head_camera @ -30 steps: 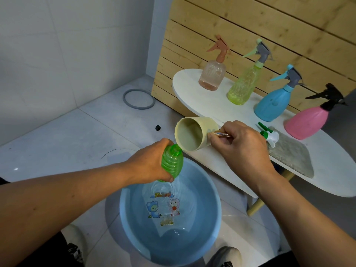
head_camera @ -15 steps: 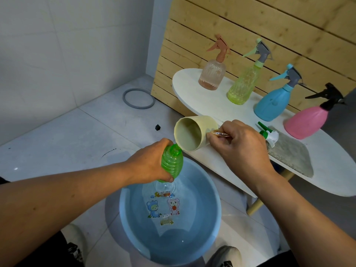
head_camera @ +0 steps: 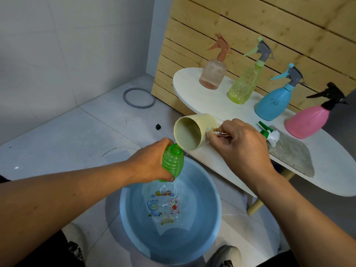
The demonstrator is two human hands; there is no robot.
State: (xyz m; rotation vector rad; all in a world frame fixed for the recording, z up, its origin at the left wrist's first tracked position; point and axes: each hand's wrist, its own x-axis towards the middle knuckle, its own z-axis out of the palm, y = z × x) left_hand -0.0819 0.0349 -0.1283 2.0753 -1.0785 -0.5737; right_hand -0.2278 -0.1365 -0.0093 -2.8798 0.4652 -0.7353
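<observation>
My left hand (head_camera: 152, 162) grips a green ribbed bottle (head_camera: 172, 161) with no cap, held over a blue basin (head_camera: 212, 226) that has water and cartoon pictures in it. My right hand (head_camera: 238, 145) holds a cream cup (head_camera: 192, 132) by its gold handle, tipped on its side, its rim just above the bottle's open neck. The bottle's green and white spray head (head_camera: 269, 134) lies on the white oval table (head_camera: 194, 81) behind my right hand.
Four spray bottles stand along the table: peach (head_camera: 212, 74), yellow-green (head_camera: 244, 83), blue (head_camera: 275, 103), pink (head_camera: 308, 120). A grey cloth (head_camera: 290, 155) lies on the table. A grey ring (head_camera: 139, 97) and a small black piece (head_camera: 158, 126) lie on the tiled floor. My shoes flank the basin.
The hands, bottle and cup have barely moved. The water surface in the basin has shifted slightly.
</observation>
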